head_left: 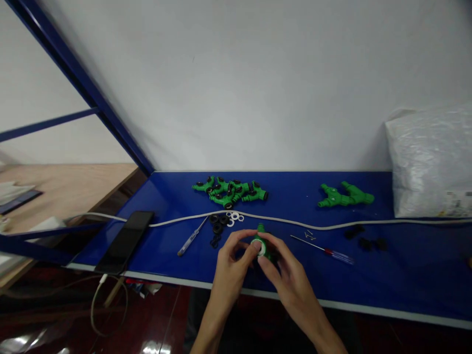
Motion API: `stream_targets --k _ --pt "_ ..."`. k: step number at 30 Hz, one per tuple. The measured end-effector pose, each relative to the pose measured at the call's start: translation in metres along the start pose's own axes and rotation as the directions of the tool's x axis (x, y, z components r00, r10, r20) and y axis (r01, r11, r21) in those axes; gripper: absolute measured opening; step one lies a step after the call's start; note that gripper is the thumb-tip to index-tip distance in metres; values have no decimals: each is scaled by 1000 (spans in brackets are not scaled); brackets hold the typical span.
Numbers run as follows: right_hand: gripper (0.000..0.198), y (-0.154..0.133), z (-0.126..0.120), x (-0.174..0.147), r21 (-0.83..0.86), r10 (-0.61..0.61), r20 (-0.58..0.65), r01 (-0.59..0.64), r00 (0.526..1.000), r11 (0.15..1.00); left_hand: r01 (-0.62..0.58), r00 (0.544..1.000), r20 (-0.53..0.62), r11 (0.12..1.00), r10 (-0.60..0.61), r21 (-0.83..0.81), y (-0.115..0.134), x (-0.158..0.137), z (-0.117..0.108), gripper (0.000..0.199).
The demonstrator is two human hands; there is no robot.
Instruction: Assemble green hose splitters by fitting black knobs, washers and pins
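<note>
Above the blue desk (177,206) front edge, left hand (230,268) and right hand (285,275) pinch a green plastic hose connector (262,241) with white ring (261,247) at its mouth; no readable writing.

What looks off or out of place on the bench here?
The black phone sits at the blue bench's front left corner, its near end overhanging the edge, with a cable hanging below. Otherwise nothing looks spilled or broken. Both hands, left hand and right hand, hold a green fitting.
</note>
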State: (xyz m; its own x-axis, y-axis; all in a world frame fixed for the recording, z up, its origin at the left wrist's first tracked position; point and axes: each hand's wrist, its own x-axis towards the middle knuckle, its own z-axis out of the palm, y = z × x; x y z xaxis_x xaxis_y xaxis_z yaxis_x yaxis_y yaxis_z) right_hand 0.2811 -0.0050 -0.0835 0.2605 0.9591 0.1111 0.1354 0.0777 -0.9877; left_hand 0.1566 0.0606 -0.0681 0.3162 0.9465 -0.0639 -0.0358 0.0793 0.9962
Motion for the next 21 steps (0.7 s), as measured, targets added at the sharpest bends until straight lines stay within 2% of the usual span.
stream_targets --k 4,9,12,16,21 --pt "37 1 0 -1 47 28 -60 -26 998 999 -55 998 13 998 55 -1 -5 -1 0 29" --pt "37 5 6 -2 -20 -38 -101 36 994 999 -166 986 1 980 167 107 -9 -6 1 25" --pt "32 4 9 -1 -101 -86 -146 72 986 992 -188 981 -15 973 192 133 -10 -9 4 24" --pt "28 1 12 2 -218 -200 -191 157 961 963 -96 994 -38 991 100 92 -12 -11 7 30" --pt "26 -2 12 4 -275 -277 -167 225 946 935 21 999 35 1000 -21 -18 -13 -13 7 35"
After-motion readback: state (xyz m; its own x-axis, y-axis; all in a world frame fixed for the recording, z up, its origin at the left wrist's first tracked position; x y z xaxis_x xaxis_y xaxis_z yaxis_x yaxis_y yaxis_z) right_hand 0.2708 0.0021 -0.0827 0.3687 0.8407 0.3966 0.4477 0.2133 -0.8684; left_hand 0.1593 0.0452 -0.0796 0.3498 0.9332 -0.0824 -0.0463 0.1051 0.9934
